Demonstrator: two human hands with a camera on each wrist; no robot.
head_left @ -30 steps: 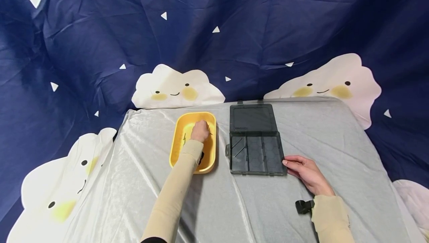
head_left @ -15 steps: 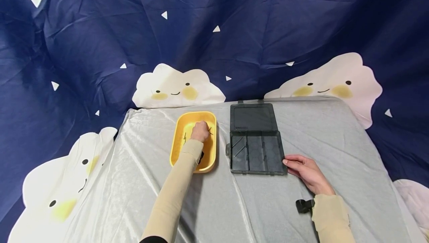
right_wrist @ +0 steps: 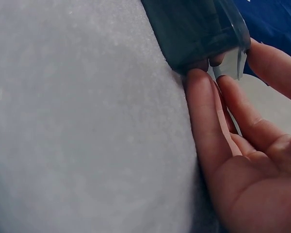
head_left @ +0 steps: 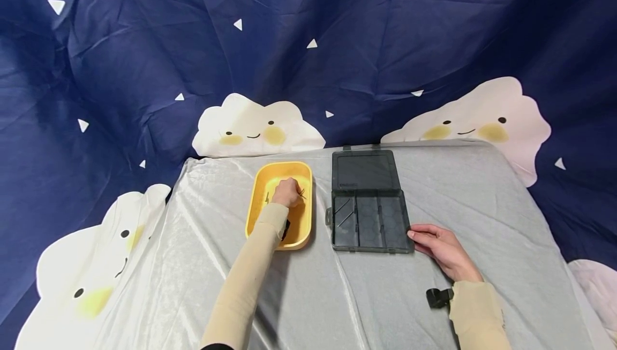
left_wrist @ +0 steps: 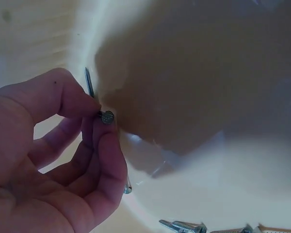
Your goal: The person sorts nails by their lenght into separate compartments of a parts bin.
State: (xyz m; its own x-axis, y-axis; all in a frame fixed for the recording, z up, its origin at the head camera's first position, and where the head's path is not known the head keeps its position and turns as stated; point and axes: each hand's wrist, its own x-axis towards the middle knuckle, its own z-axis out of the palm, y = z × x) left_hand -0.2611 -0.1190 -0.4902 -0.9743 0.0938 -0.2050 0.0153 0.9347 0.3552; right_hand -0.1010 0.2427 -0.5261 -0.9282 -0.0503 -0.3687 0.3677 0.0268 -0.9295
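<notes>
My left hand (head_left: 286, 193) is down inside a yellow tray (head_left: 306, 224). In the left wrist view, its thumb and index finger pinch a metal nail (left_wrist: 107, 117), whose pointed end sticks out past the fingers. Another nail (left_wrist: 127, 188) shows partly behind the fingers, and several more nails (left_wrist: 184, 226) lie along the bottom of that view. My right hand (head_left: 443, 251) grips the right edge of a dark translucent compartment box (head_left: 368, 238), thumb and fingers on either side of its wall. Two nails (head_left: 343, 212) lie slanted in the box's left compartment.
The box's lid (head_left: 365, 170) is folded back, away from me. Grey cloth (head_left: 308, 296) covers the table, and a dark blue curtain (head_left: 366, 44) with cloud prints hangs behind it. A dark object (head_left: 285, 230) shows in the tray beside my left wrist.
My left hand has drawn slightly toward me and to the left within the tray. The right hand and the compartment box hold their places.
</notes>
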